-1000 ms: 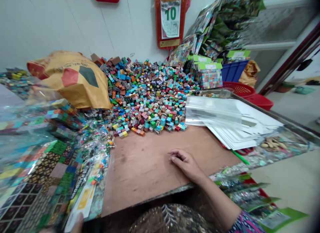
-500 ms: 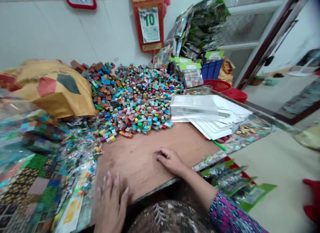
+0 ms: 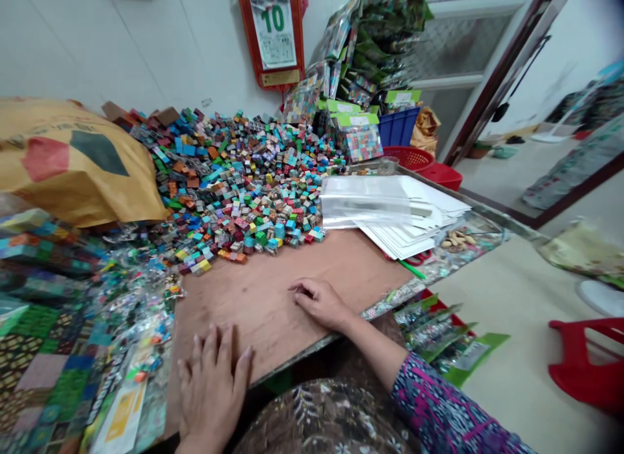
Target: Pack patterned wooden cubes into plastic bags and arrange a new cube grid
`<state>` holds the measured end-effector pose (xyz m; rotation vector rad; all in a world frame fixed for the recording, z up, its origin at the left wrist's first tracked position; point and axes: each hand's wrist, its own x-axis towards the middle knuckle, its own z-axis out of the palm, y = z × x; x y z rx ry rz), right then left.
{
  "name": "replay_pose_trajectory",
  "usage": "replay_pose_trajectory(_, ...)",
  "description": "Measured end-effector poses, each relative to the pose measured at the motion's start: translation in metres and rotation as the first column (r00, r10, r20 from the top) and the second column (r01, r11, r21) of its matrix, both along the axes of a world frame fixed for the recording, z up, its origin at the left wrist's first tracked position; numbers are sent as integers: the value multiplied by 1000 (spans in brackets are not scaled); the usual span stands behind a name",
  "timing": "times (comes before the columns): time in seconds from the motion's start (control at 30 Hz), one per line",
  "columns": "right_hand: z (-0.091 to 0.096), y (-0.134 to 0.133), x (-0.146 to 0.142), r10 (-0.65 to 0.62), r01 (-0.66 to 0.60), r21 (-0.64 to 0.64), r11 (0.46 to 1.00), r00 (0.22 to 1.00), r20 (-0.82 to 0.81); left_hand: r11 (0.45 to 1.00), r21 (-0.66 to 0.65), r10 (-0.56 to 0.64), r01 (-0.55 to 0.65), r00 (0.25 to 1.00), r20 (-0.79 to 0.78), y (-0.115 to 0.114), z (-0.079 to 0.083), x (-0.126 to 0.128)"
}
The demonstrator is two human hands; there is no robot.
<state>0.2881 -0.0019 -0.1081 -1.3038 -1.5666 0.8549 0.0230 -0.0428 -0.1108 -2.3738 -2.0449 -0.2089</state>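
A pale wall (image 3: 146, 51) stands beyond both hands. The brown board (image 3: 263, 291) lies under both, its near edge by the right wrist. A broad heap of small coloured blocks (image 3: 244, 181) spreads past the far side of the board, ahead of both hands and apart from their fingers. The yellow sack (image 3: 107, 187) slumps ahead of the left hand and to its left. Green-topped bags (image 3: 358, 142) are piled far ahead of the right hand and to its right, by a blue bin (image 3: 400, 125). Block-patterned packs (image 3: 46, 350) fill the space left of the left hand. A red chair (image 3: 568, 369) is on the floor, well to the right of the right hand. White cards (image 3: 433, 197) lie fanned ahead of the right hand and to its right, with clear sleeves (image 3: 361, 210) over part of them. The calendar (image 3: 273, 31) hangs far ahead of the right hand, and a red basket (image 3: 409, 158) sits beyond the cards.

The left hand (image 3: 209, 386) rests palm down on the board, fingers spread, thumb apart, holding nothing. The right hand (image 3: 316, 302) rests on the board loosely curled; nothing shows in it, though its palm is hidden.

Nuts (image 3: 458, 239) and a thin green stick (image 3: 412, 269) lie to its right.
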Motion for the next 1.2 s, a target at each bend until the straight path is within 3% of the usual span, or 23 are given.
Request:
replay_pose_trajectory(0.37, -1, 1, 1, 13, -15, -26, 1000, 996, -85, 999, -31, 24, -28, 993, -116, -1, 11, 11)
replay_pose_trajectory(0.6, -2, 1, 0, 20, -24, -32, 999, 995, -93, 998, 67, -3, 16, 983, -183, -1, -2, 2)
replay_pose_trajectory(0.83, -2, 3, -1, 8, -10, -19, 1000, 997, -80, 997, 70, -20, 35, 979, -205, 3, -5, 1)
replay_pose_trajectory(1.2, 1, 5, 1, 3, -5, -41, 999, 998, -56, 1000, 30, 15, -9, 979, -204, 0, 12, 14)
